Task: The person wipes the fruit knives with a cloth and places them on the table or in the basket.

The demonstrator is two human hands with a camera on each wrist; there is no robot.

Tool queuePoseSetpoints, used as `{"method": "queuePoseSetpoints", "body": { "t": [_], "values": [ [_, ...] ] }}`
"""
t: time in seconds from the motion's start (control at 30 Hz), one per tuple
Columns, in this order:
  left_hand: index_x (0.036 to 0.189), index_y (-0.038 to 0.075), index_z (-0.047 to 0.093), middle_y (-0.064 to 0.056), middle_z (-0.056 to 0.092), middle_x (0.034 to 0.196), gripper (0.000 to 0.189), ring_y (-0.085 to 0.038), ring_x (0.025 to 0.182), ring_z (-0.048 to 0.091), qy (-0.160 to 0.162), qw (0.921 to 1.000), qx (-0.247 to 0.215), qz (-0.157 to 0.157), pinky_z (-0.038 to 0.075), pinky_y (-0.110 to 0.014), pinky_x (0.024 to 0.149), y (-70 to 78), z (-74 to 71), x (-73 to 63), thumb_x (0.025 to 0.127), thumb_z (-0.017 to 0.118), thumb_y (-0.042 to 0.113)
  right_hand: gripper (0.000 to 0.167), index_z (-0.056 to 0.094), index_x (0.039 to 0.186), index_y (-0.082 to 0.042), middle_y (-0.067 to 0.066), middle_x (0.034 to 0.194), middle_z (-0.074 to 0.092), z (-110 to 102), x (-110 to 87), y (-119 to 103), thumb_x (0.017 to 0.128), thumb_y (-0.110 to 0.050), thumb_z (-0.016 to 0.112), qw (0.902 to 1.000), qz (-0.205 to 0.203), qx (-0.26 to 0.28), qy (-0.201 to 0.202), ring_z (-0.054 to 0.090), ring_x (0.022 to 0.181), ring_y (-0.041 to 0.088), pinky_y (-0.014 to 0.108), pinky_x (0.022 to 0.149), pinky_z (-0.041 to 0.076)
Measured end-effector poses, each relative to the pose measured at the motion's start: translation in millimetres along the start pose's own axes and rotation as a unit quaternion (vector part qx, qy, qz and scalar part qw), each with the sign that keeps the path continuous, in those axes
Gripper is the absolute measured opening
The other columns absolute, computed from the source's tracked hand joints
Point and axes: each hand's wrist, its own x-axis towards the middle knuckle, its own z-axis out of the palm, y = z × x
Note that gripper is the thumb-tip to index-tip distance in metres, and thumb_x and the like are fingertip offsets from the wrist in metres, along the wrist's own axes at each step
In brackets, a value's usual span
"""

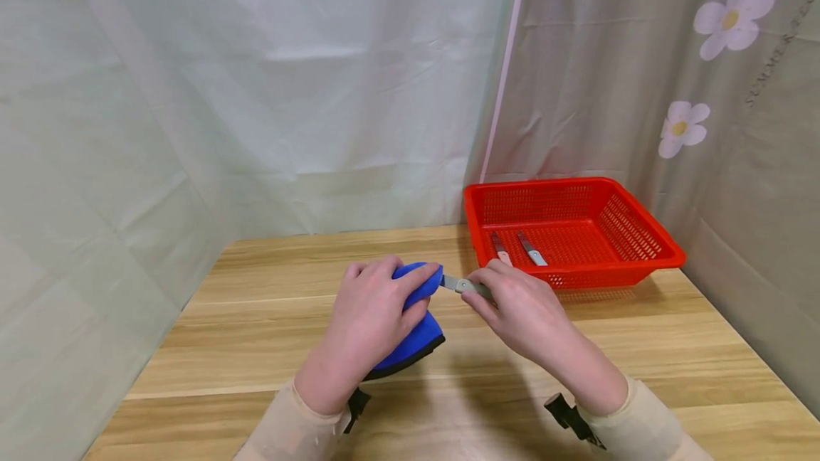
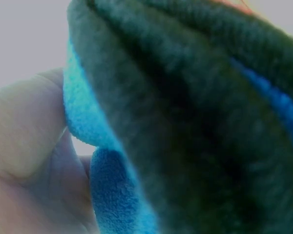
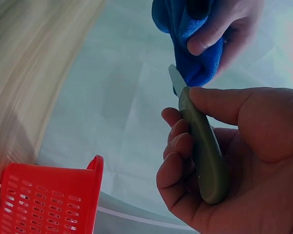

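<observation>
My right hand [image 1: 522, 308] grips a folding knife [image 3: 205, 151] by its grey-green handle, with the thumb along the handle near the pivot. The knife's blade is out and points toward my left hand [image 1: 378, 311]. That hand pinches a blue cloth [image 1: 413, 343] with a dark edge, whose fold lies against the blade and hides part of it. Below the fingers the rest of the cloth hangs down. Close up in the left wrist view, the cloth's dark trim [image 2: 185, 117] covers most of the picture, and the knife is hidden there.
A red plastic basket [image 1: 640, 269] with slotted walls stands at the back right of the wooden table [image 1: 269, 304]. Inside lie a pink-handled knife [image 1: 503, 257] and a knife with a pale handle [image 1: 537, 257]. Pale curtains [image 1: 352, 91] hang behind the table.
</observation>
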Motion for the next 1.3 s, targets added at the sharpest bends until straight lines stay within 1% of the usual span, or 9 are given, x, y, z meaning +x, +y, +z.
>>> {"method": "queuePoseSetpoints", "body": {
  "t": [0.1,0.2,0.3,0.4,0.7,0.93,1.07,1.2,1.3],
  "values": [
    [0.142,0.031,0.077,-0.007,0.075,0.109,0.044,-0.025,0.098,0.072,-0.001,1.0000,0.003,-0.009,0.053,-0.053,0.088,-3.0,-1.1,0.5,0.099,0.084,0.035,0.016,0.079,0.105,-0.013,-0.007,0.090,0.062,-0.6,0.5,1.0,0.098,-0.025,0.087,1.0000,0.000,-0.001,0.001,0.064,0.079,0.013,0.031,0.066,0.055],
    [0.140,0.030,0.078,-0.007,0.075,0.107,0.042,-0.025,0.096,0.071,0.000,0.9998,0.010,-0.015,0.053,-0.054,0.087,-6.3,-1.3,1.0,0.099,0.084,0.034,0.015,0.080,0.105,-0.014,-0.007,0.089,0.062,-1.3,0.7,2.0,0.099,-0.025,0.087,1.0000,0.001,0.001,0.004,0.074,0.095,0.023,0.042,0.081,0.063],
    [0.140,0.029,0.079,-0.008,0.075,0.108,0.042,-0.026,0.098,0.071,0.004,0.9997,0.011,-0.021,0.053,-0.055,0.087,-9.7,-0.8,1.3,0.099,0.084,0.033,0.015,0.080,0.106,-0.014,-0.008,0.089,0.062,-2.1,0.8,3.0,0.099,-0.025,0.087,1.0000,0.004,0.006,0.005,0.076,0.112,0.032,0.053,0.097,0.061],
    [0.140,0.029,0.079,-0.009,0.075,0.110,0.042,-0.026,0.101,0.071,0.008,0.9996,0.007,-0.027,0.053,-0.055,0.087,-13.7,-0.3,1.2,0.098,0.084,0.032,0.015,0.080,0.107,-0.014,-0.007,0.090,0.063,-2.6,1.0,3.3,0.099,-0.025,0.086,0.9999,0.009,0.010,0.002,0.074,0.122,0.037,0.056,0.100,0.060],
    [0.142,0.029,0.077,-0.012,0.075,0.117,0.043,-0.028,0.107,0.070,-0.002,0.9983,0.000,-0.059,0.051,-0.057,0.089,-27.2,-2.3,1.0,0.099,0.082,0.030,0.015,0.079,0.107,-0.015,-0.007,0.094,0.066,-4.4,0.7,3.4,0.100,-0.026,0.085,0.9998,0.017,0.010,-0.005,0.070,0.130,0.041,0.052,0.089,0.063],
    [0.144,0.028,0.076,-0.012,0.075,0.115,0.045,-0.027,0.105,0.069,-0.001,0.9977,0.000,-0.068,0.050,-0.056,0.088,-32.1,-5.1,0.3,0.099,0.082,0.029,0.015,0.079,0.108,-0.014,-0.007,0.090,0.064,-5.5,0.6,3.5,0.099,-0.025,0.086,0.9997,0.019,0.012,-0.005,0.067,0.133,0.044,0.047,0.081,0.062],
    [0.145,0.029,0.076,-0.011,0.074,0.115,0.045,-0.027,0.106,0.068,-0.001,0.9984,0.009,-0.055,0.051,-0.056,0.087,-26.5,-6.9,0.7,0.100,0.082,0.033,0.015,0.079,0.108,-0.015,-0.008,0.090,0.063,-5.2,0.7,3.5,0.099,-0.025,0.086,0.9997,0.020,0.013,-0.006,0.069,0.132,0.043,0.046,0.079,0.062],
    [0.144,0.030,0.076,-0.010,0.074,0.115,0.045,-0.028,0.107,0.070,0.007,0.9996,0.009,-0.024,0.052,-0.055,0.087,-14.7,-6.3,1.7,0.099,0.083,0.036,0.015,0.079,0.108,-0.015,-0.007,0.090,0.064,-4.9,1.0,3.3,0.099,-0.026,0.086,0.9997,0.020,0.011,-0.007,0.072,0.125,0.040,0.043,0.076,0.061],
    [0.145,0.032,0.076,-0.010,0.074,0.116,0.047,-0.028,0.107,0.072,0.010,0.9999,0.004,-0.004,0.053,-0.054,0.089,-4.5,-4.8,1.8,0.099,0.084,0.037,0.015,0.079,0.108,-0.015,-0.007,0.091,0.064,-4.6,1.0,3.1,0.099,-0.026,0.086,0.9998,0.017,0.010,-0.005,0.072,0.124,0.040,0.044,0.079,0.062]
  ]
}}
